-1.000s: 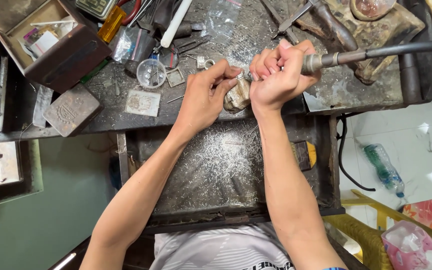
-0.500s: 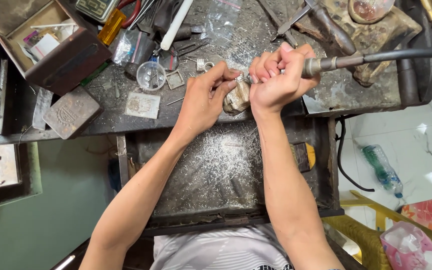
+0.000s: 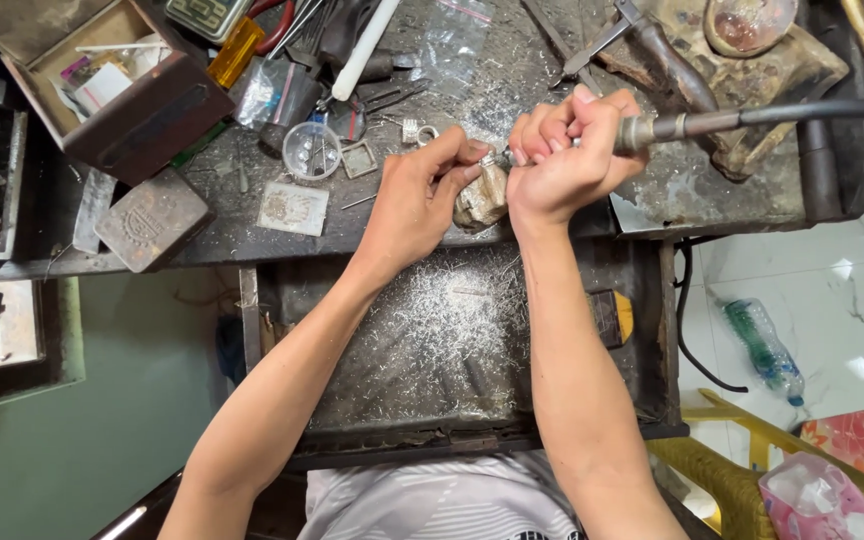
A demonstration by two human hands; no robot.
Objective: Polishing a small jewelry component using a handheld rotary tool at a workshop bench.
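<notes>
Two hands, left hand, right hand, one rotary handpiece, one bench peg

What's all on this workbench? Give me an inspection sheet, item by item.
Surface: dark bench dusted with metal filings; open drawer tray below holds shavings.
Job's things: small metal piece pinched over a worn bench peg; rotary handpiece.
Clutter: wooden box, round clear dish, metal block, white stick.
Hands: left hand pinches the piece; right hand grips the handpiece.
Cables: flexible shaft; black cord.
Surroundings: plastic bottle on pale tiled floor.
</notes>
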